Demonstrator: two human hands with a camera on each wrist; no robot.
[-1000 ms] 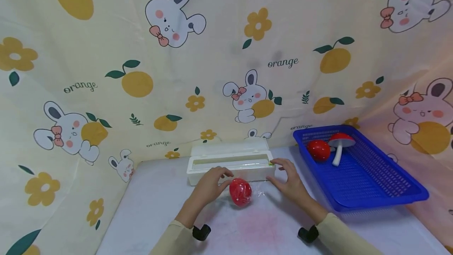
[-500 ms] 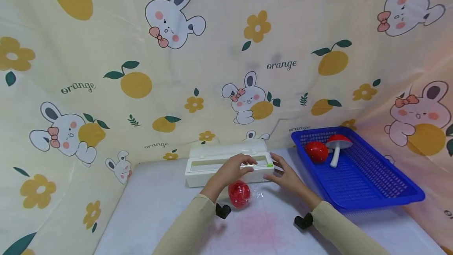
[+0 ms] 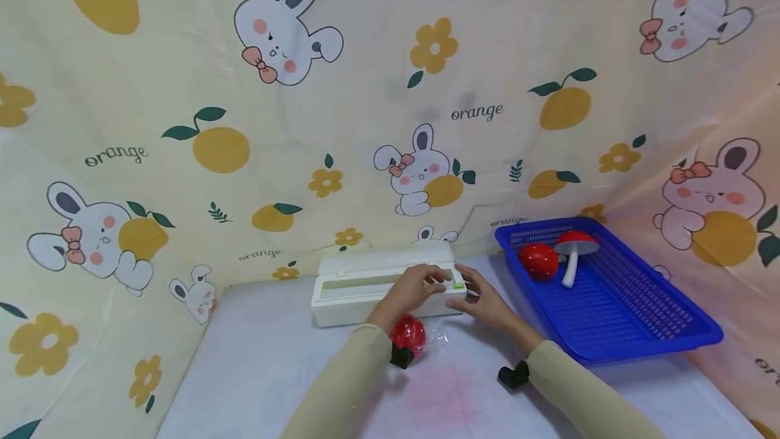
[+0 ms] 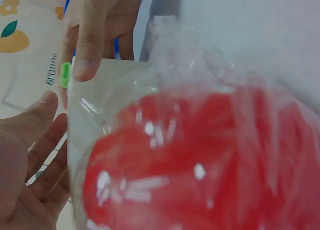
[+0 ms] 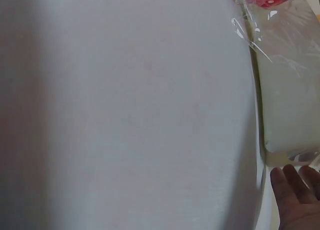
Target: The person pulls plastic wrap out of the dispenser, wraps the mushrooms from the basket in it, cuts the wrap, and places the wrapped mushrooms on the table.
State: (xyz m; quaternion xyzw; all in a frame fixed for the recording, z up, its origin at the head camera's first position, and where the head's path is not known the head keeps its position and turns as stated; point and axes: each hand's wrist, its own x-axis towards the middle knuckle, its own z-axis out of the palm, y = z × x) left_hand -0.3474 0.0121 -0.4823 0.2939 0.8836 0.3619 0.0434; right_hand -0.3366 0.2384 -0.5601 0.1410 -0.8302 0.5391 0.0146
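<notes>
A white cling film dispenser stands at the back of the table with its lid raised. My right hand grips its right end, the thumb pressed on the front face. Over the front rim hovers my left hand, fingers loosely bent, near the green slide cutter. In the left wrist view a gap shows between the left hand and the green cutter. A red, white-spotted thing in clear film sits before the dispenser, partly hidden behind the left wrist.
At the right stands a blue plastic basket holding a red spotted mushroom cap and a mushroom with a white stem. A patterned cloth hangs right behind the table. Loose film trails beside the wrapped red thing.
My left hand has moved right along the dispenser, from beside the wrapped red thing to near the green cutter. The right hand stays at the dispenser's right end.
</notes>
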